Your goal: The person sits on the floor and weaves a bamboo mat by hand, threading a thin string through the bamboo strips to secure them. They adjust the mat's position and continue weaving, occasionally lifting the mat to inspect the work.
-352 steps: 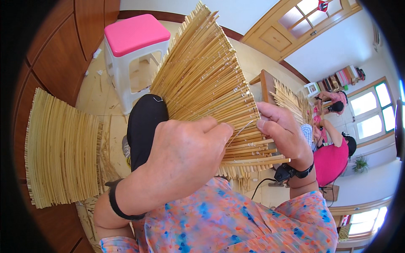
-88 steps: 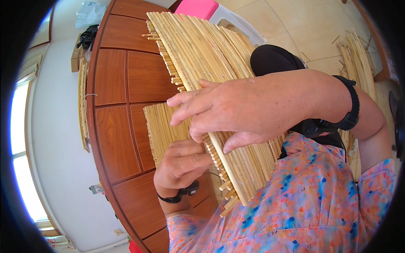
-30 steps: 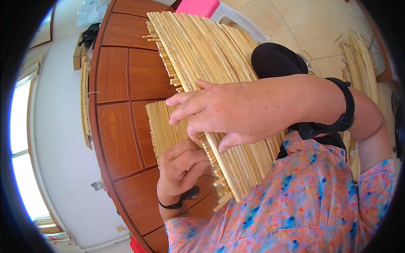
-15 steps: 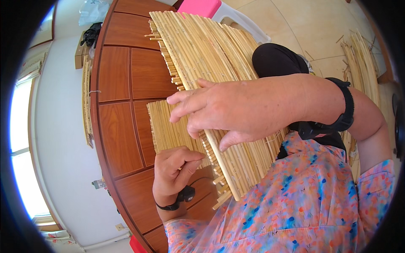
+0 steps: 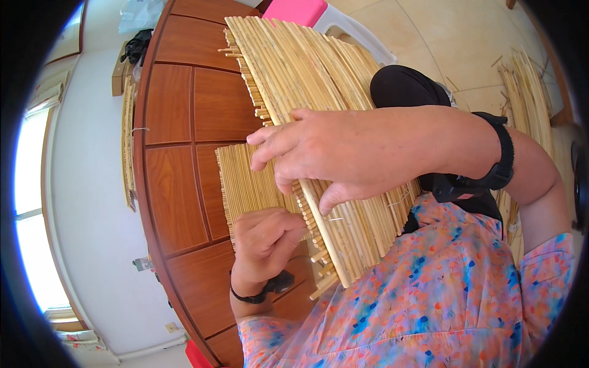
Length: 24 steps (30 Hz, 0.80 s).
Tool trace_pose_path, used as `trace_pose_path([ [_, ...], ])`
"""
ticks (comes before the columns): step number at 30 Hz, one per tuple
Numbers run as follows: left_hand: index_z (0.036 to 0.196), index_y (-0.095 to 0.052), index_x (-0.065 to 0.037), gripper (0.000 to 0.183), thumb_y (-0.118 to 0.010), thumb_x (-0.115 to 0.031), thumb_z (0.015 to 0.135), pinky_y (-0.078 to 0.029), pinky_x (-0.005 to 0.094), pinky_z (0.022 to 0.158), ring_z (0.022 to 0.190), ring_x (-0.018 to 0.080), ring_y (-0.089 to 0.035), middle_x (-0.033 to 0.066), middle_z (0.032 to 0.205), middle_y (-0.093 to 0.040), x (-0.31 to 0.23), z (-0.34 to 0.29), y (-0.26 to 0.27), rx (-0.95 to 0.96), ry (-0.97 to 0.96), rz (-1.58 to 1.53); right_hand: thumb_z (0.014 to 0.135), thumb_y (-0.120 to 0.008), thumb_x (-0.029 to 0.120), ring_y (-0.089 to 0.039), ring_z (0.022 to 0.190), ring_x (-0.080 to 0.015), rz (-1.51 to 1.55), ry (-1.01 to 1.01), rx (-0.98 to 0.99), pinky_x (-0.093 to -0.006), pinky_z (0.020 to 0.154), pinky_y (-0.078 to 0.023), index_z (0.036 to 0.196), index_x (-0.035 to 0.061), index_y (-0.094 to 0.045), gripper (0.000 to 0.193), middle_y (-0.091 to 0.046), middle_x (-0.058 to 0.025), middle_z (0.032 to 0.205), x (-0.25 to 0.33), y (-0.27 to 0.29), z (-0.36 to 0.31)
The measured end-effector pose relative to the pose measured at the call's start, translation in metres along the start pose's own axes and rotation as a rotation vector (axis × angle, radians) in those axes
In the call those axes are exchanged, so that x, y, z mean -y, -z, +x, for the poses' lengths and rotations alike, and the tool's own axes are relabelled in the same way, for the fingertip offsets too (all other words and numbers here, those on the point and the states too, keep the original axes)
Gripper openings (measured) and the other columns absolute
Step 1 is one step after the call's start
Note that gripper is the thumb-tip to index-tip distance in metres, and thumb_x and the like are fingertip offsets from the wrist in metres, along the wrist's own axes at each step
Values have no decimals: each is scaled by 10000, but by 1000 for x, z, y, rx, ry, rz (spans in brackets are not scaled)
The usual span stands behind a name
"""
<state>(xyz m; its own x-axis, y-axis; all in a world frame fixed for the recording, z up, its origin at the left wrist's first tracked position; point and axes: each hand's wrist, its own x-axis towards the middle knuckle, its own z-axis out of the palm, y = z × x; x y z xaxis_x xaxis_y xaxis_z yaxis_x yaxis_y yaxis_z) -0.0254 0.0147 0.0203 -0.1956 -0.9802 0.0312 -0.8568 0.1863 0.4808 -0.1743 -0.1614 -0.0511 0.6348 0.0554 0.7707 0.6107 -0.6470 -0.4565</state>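
Observation:
A thick mat of pale reed sticks [image 5: 307, 67] slants across the middle, its near end by my lap. My right hand [image 5: 343, 150] lies over its left edge, thumb pressed on the top face and fingers bent over the rim stick. Just below that thumb a thin needle-like metal piece [image 5: 334, 219] shows on the sticks. My left hand [image 5: 267, 242] is pinched closed against the mat's left side, by the stick ends. Whatever its fingertips hold is hidden there.
Under the work is a brown wooden panelled surface [image 5: 169, 178] with a second, finer stick mat [image 5: 242, 178] on it. A pink and white stool [image 5: 300, 11] stands beyond. Loose reeds [image 5: 527, 98] lie on the tiled floor at right. My knee [image 5: 402, 86] is beside the mat.
My left hand has moved right and slightly up, closer to the mat's edge. The thin metal piece now shows by my right thumb. My right hand stays nearly in place.

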Motion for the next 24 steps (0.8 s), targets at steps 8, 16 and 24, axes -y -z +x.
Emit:
trace_pose_path([
  [8,963,-540,-1,104,-597,16,877,-473,283,546,556,157,-591,73,628,-583,-15,-10,-3,-48,423,-174,718,-787,67,-362,1389,-372,83,-130,129,-489,1083,-347,979,10,-623,314,-498,-188,1369,-3,-2,8],
  [16,1018,-548,10,204,-439,-162,1003,-438,234,596,650,106,-580,80,813,-630,-1,3,4,-230,432,-109,790,-727,66,-626,1100,-249,-133,-260,-347,-358,891,-514,1055,33,-650,279,-636,-122,1214,7,-10,-14],
  [24,1125,-598,21,321,-505,-257,994,-469,253,684,827,99,-623,60,974,-672,39,49,5,-74,653,-585,855,-657,135,-568,537,-164,158,-649,-166,-292,548,-471,864,25,-683,113,-658,-101,687,47,-15,-43],
])
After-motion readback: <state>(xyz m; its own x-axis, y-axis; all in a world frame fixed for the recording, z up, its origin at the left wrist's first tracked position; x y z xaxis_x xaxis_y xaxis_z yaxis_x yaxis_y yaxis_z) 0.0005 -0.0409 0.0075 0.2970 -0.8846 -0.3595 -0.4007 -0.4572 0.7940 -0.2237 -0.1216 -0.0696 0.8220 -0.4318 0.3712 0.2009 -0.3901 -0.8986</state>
